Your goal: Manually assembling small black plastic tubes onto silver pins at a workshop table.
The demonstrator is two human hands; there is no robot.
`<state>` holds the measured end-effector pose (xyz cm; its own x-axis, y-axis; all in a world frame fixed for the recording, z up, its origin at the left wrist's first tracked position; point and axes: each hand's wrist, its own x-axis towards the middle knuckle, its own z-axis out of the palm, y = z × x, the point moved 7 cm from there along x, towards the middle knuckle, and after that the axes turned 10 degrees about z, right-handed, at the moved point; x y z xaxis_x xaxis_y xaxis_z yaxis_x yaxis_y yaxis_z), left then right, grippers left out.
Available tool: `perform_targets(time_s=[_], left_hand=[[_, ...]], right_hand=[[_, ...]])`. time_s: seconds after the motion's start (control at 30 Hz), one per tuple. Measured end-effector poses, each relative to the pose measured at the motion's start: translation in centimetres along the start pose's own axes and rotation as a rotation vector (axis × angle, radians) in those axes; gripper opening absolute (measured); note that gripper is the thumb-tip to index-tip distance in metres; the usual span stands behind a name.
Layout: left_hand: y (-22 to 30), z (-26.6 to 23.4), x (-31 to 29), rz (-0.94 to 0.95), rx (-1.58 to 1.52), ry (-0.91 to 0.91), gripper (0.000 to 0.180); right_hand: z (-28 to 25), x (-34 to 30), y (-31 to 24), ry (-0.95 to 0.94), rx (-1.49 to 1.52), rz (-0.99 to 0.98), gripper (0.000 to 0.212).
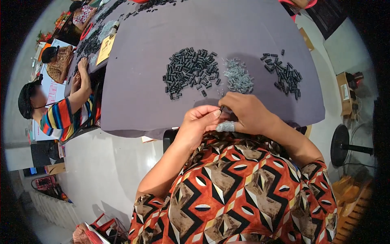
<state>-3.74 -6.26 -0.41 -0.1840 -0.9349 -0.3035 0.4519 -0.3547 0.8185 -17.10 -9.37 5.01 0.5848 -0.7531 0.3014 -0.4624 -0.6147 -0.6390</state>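
Your left hand (198, 125) pinches a small black piece (221, 108) between thumb and forefinger, just off the near edge of the table (138, 81). Your right hand (251, 114) bends its fingertips to the same piece; whether that grip is closed on it too, you cannot tell, since your fingers hide the contact. A greyish wrap (226, 127) covers one digit of that hand, perhaps to guard the skin. You hold the piece low, close to your body, probably for steadiness and a clear look. Just beyond your hands lies a heap of clear pieces (239, 77), between a large heap of black pieces (191, 70) to its left and a smaller black heap (288, 79) to its right; the spacing likely keeps them from mixing. Farther left, near a co-worker (61, 112) in a striped top, a yellow card (105, 49) bears print too small to read. Behind that person, a white panel (54, 92) carries large red characters, partly covered. No brand can be made out.
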Motion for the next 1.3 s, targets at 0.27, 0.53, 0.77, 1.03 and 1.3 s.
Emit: perform_targets(time_s=[0.27, 0.53, 0.77, 1.03, 1.3], left_hand=[[-0.2, -0.1, 0.4, 0.104, 0.207, -0.009, 0.011], [-1.2, -0.9, 1.2, 0.061, 0.283, -0.008, 0.01], [-1.9, -1.7, 2.1, 0.021, 0.237, -0.033, 0.011], [-0.9, -1.5, 1.1, 0.059, 0.239, -0.003, 0.021], [7.5, -2.7, 3.0, 0.752, 1.179, 0.132, 0.011]], right_hand=[[1.3, 0.2, -0.3, -0.031, -0.228, 0.105, 0.034], [3.1, -0.2, 0.7, -0.066, -0.239, 0.112, 0.03], [3.9, -0.4, 1.1, -0.04, -0.27, 0.108, 0.024], [1.2, -1.0, 2.6, -0.011, -0.162, 0.293, 0.026], [-9.0, -2.5, 9.8, 0.304, -0.417, 0.566, 0.027]])
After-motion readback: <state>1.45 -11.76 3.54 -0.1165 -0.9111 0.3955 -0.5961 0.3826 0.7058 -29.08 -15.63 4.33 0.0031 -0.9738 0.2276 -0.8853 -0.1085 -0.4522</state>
